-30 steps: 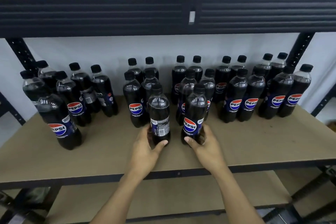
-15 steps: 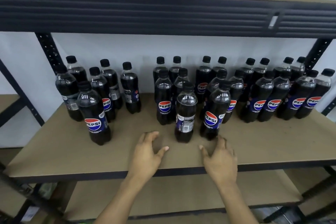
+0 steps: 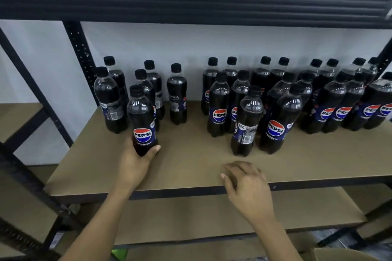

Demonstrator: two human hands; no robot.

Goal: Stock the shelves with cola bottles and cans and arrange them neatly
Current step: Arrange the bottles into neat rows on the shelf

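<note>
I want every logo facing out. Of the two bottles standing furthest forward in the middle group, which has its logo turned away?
The left bottle: its barcode panel faces front, while the right neighbour shows the Pepsi logo.

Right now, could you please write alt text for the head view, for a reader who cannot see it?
A left hand grips the base of a Pepsi bottle on a brown shelf; the right hand, empty, is near the front edge. Other cola bottles stand in clusters behind.
</note>
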